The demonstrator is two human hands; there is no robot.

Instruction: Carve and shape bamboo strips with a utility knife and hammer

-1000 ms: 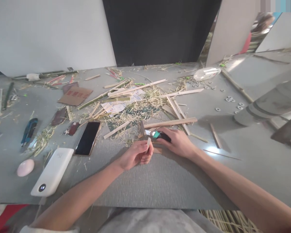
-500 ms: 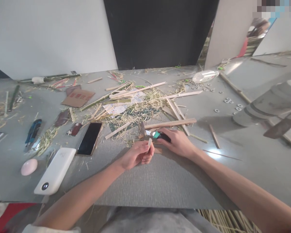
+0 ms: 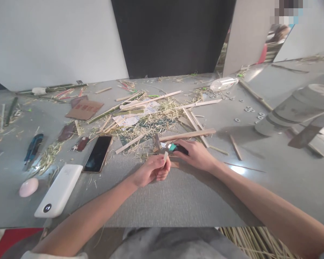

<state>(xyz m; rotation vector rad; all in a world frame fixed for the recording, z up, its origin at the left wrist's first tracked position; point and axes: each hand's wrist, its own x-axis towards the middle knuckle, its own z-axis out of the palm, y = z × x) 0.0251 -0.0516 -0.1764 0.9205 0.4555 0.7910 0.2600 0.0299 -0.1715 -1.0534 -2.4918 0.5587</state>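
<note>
My left hand (image 3: 153, 169) is closed round a small pale strip (image 3: 165, 157), whose tip sticks up past the thumb. Just right of it, my right hand (image 3: 196, 154) grips a utility knife (image 3: 180, 148) with a black and teal handle, its blade pointing left. Beyond the blade tip lies a small brown wood block (image 3: 157, 141). A long wooden strip (image 3: 189, 134) rests behind the knife. Shavings and split strips cover a dark green mat (image 3: 162, 126) further back.
On the left lie a black phone (image 3: 98, 154), a white power bank (image 3: 59, 190), a pink egg-shaped object (image 3: 28, 187) and a blue cutter (image 3: 34, 148). At right are a large grey cylinder (image 3: 294, 108), small white rings (image 3: 249, 109) and a clear bottle (image 3: 224, 83).
The whole view has shifted slightly, so most things appear a little further left. Both hands keep their holds, with the knife blade still near the brown block.
</note>
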